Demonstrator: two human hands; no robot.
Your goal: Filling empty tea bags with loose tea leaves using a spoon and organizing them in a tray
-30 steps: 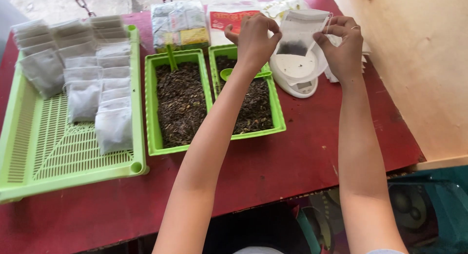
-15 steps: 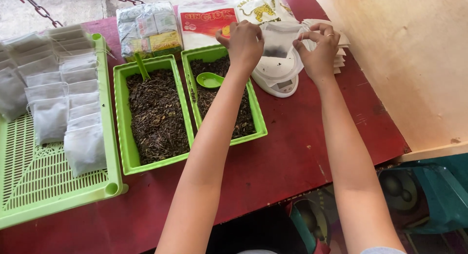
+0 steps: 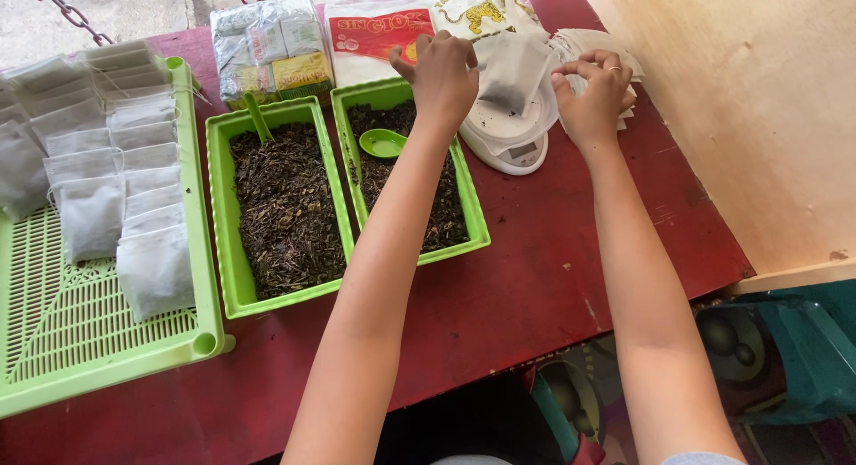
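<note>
Compared with the earlier frame, both hands and the filter bag sit slightly lower over the white scale, otherwise unchanged. The left hand and right hand pinch the bag's upper corners with closed fingers. The bag hangs upright, long axis vertical, mouth upward, dark tea at its bottom, directly above the scale on the red surface.
</note>
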